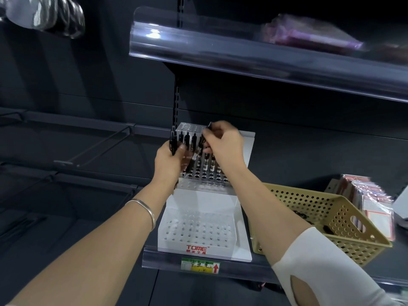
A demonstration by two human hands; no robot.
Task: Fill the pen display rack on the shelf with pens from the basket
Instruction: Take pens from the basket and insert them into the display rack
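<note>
Pens (pixel 173 144) sit gripped in our left hand (pixel 169 161) at nine o'clock of the rack (pixel 199 200) as ready supply, while our right hand (pixel 223 143) pinches one to slot.

Pen display rack (pixel 198 202): white, regular grid of round holes, red TOME lettering on its front at 6 o'clock. Pens (pixel 187 140): black tops, clear barrels, red-and-white bands. Basket (pixel 331 217), at 3 o'clock of the rack: tan, dotted with round holes. Shelf (pixel 249 269): dark grey. Price label (pixel 199 265): green, yellow, red arrow. Bangle (pixel 143 206): silver. Sleeve (pixel 320 261): white.
</note>
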